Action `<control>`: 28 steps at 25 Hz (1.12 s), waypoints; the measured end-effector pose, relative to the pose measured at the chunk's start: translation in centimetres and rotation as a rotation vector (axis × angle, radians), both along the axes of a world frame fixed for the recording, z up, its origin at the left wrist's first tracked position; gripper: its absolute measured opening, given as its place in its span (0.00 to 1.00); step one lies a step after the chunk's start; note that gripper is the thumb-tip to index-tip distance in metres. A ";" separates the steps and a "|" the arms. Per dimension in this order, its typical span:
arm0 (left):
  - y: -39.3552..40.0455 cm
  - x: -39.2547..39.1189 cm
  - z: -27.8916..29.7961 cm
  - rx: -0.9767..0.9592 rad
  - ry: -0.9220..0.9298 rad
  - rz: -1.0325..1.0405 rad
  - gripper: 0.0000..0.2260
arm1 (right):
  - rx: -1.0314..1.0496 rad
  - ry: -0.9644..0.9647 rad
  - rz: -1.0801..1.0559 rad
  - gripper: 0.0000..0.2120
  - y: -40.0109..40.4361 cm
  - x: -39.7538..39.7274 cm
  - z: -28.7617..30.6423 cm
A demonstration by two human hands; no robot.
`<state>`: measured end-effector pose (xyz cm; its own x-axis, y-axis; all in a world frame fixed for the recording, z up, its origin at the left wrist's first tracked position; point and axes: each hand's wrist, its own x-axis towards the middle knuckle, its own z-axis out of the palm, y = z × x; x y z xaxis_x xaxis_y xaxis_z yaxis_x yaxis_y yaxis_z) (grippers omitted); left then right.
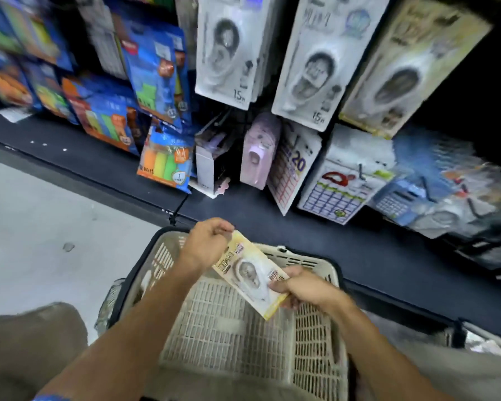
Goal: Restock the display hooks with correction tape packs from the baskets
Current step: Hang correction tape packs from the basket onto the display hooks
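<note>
While I'm crouched in front of the dark shelf base [315, 235], the biggest thing up there is the display, with white correction tape packs [310, 62] hanging in rows and a yellowish-edged row [399, 76] further right. The blue packs [154, 70] hang off to the left and it's all pretty blurry, so I can't read much beyond a "15" on two of the white ones. Some calendar cards [342, 186] lean on the shelf base underneath. Right below me sits the beige slatted basket [229, 337], and its bottom looks bare where I can see it. Over the basket's far end I've got one correction tape pack [252, 273], yellow-bordered, tilted diagonally between both hands. My left hand [207, 241] is curled closed, pinching the pack's upper corner. My right hand [300, 287] is clamped on the lower right edge, fingers on top, the thumb I can't see
</note>
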<state>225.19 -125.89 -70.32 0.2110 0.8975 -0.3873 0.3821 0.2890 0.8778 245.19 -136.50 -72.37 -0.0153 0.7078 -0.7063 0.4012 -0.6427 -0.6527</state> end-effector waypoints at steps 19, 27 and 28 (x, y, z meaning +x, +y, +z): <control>2.3 -0.4 19.4 0.829 0.657 -0.606 0.23 | 0.846 0.015 -0.764 0.05 1.2 6.6 25.3; -5.2 -2.2 12.5 0.598 0.784 -0.847 0.23 | 0.423 0.280 -0.953 0.05 1.4 5.8 23.3; -6.4 -2.7 11.2 0.556 0.852 -0.934 0.23 | 0.422 0.226 -0.939 0.04 1.4 5.2 21.8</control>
<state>222.51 -132.27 -59.12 0.6957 0.6326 -0.3403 0.7100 -0.6775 0.1921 250.40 -135.10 -50.53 0.5663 0.6914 -0.4487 -0.2988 -0.3352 -0.8935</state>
